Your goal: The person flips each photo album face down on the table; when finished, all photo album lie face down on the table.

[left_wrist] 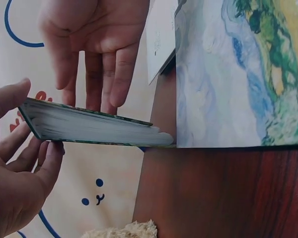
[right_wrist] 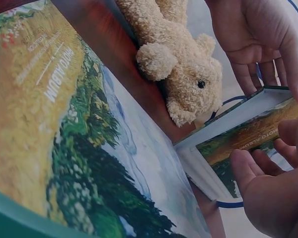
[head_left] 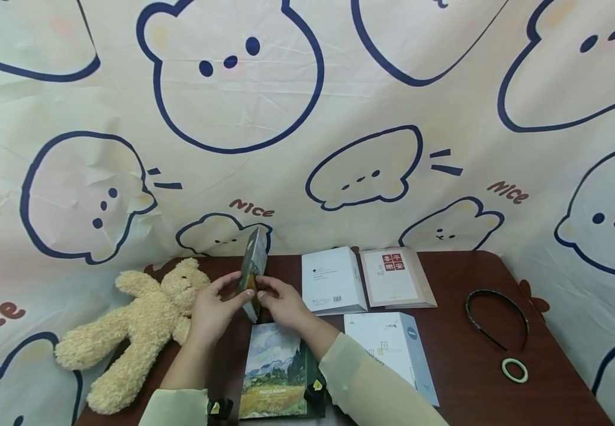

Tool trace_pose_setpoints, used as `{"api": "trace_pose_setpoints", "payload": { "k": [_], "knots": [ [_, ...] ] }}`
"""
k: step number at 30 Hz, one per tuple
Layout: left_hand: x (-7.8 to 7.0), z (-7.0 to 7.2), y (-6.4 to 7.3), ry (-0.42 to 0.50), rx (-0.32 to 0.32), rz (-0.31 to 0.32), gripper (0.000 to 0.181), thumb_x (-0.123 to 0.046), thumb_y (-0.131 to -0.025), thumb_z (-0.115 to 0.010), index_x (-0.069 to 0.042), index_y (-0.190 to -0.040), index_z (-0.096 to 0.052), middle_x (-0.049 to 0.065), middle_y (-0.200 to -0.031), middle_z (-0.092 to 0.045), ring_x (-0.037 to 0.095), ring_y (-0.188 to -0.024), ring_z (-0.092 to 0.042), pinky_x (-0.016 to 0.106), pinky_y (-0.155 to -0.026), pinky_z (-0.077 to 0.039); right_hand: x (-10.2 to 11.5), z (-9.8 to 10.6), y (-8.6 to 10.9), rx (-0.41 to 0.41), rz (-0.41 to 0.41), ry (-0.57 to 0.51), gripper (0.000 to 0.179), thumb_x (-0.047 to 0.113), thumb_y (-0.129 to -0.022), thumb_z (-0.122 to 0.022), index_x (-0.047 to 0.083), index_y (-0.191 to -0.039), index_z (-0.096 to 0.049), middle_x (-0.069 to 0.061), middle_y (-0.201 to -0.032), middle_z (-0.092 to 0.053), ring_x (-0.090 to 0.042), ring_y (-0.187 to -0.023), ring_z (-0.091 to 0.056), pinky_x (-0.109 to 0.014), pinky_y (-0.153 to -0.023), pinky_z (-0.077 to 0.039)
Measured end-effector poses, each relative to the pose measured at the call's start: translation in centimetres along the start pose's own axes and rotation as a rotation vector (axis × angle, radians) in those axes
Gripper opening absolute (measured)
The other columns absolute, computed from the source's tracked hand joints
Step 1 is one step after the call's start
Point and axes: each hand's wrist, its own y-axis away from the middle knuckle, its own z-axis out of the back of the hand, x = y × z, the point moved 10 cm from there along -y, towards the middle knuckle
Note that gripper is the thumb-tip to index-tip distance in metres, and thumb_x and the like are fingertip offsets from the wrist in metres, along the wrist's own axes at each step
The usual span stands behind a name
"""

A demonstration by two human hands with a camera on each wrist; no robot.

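Observation:
A small photo album (head_left: 254, 260) with a painted landscape cover stands tilted on edge above the table, its page edges facing the left wrist camera. My left hand (head_left: 211, 313) grips it, thumb on one cover and fingers on the other. On the opposite side, my right hand (head_left: 285, 303) has its fingers extended against the printed cover (right_wrist: 258, 131), as both wrist views show. A larger photo album (head_left: 272, 370) with a similar painting lies flat just below the hands, partly covered by the right forearm.
A plush bear (head_left: 150, 322) lies at the left. White book-like boxes (head_left: 331, 278) (head_left: 387, 343) and a beige one with red characters (head_left: 395, 275) lie right of the hands. A black headband (head_left: 472, 319) and a pale green ring (head_left: 515, 378) rest farther right. Patterned cloth (head_left: 360, 112) hangs behind.

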Motion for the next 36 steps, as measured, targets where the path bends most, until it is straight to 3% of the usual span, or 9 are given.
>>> {"api": "trace_pose_setpoints", "payload": {
  "k": [5, 14, 17, 24, 29, 36],
  "knots": [
    [0.3, -0.6, 0.1, 0.032, 0.027, 0.027, 0.063, -0.027, -0.09, -0.085, -0.009, -0.144, -0.059, 0.018, -0.139, -0.059, 0.037, -0.127, -0.062, 0.041, -0.098, -0.057, -0.2, 0.4, 0.0, -0.009, -0.019, -0.071, 0.042, 0.023, -0.109, -0.055, 0.015, -0.151, -0.055, -0.007, -0.146, -0.058, -0.022, -0.125, -0.063, -0.038, -0.102, -0.054],
    [0.1, -1.6, 0.0, 0.049, 0.042, -0.017, 0.069, -0.019, -0.089, -0.085, -0.007, -0.149, -0.053, 0.015, -0.139, -0.06, 0.029, -0.123, -0.061, 0.022, -0.093, -0.054, -0.2, 1.5, 0.2, -0.025, -0.038, -0.149, 0.044, 0.033, -0.111, -0.05, 0.017, -0.152, -0.053, -0.008, -0.146, -0.059, -0.025, -0.124, -0.065, -0.044, -0.105, -0.052],
    [0.1, -2.0, 0.0, 0.052, 0.055, -0.021, 0.069, -0.018, -0.089, -0.085, -0.007, -0.149, -0.052, 0.015, -0.142, -0.059, 0.029, -0.124, -0.059, 0.026, -0.097, -0.052, 0.0, 1.8, 0.3, -0.037, -0.027, -0.172, 0.045, 0.034, -0.112, -0.048, 0.014, -0.152, -0.053, -0.008, -0.141, -0.062, -0.025, -0.124, -0.064, -0.043, -0.105, -0.052],
    [0.7, -3.2, -0.1, 0.045, 0.099, -0.009, 0.068, -0.02, -0.09, -0.084, -0.008, -0.149, -0.052, 0.015, -0.138, -0.061, 0.03, -0.122, -0.06, 0.047, -0.104, -0.05, 0.0, 2.8, 0.1, -0.074, -0.008, -0.217, 0.044, 0.03, -0.112, -0.049, 0.009, -0.15, -0.053, -0.008, -0.135, -0.065, -0.024, -0.119, -0.066, -0.043, -0.102, -0.054],
    [1.6, -3.9, -0.1, 0.015, 0.114, 0.019, 0.066, -0.021, -0.089, -0.085, -0.011, -0.147, -0.056, 0.014, -0.132, -0.062, 0.03, -0.117, -0.064, 0.043, -0.097, -0.055, -0.4, 3.4, 0.2, -0.071, -0.026, -0.235, 0.048, 0.034, -0.111, -0.049, 0.009, -0.151, -0.051, -0.009, -0.135, -0.064, -0.023, -0.119, -0.066, -0.039, -0.099, -0.056],
    [2.8, -4.7, -0.2, 0.007, 0.132, 0.046, 0.061, -0.022, -0.089, -0.085, -0.013, -0.144, -0.059, 0.013, -0.132, -0.062, 0.03, -0.118, -0.064, 0.043, -0.094, -0.056, -0.5, 4.1, 0.2, -0.076, -0.029, -0.306, 0.05, 0.033, -0.111, -0.049, 0.004, -0.152, -0.048, -0.014, -0.135, -0.063, -0.027, -0.119, -0.066, -0.046, -0.1, -0.055]
  ]
}}
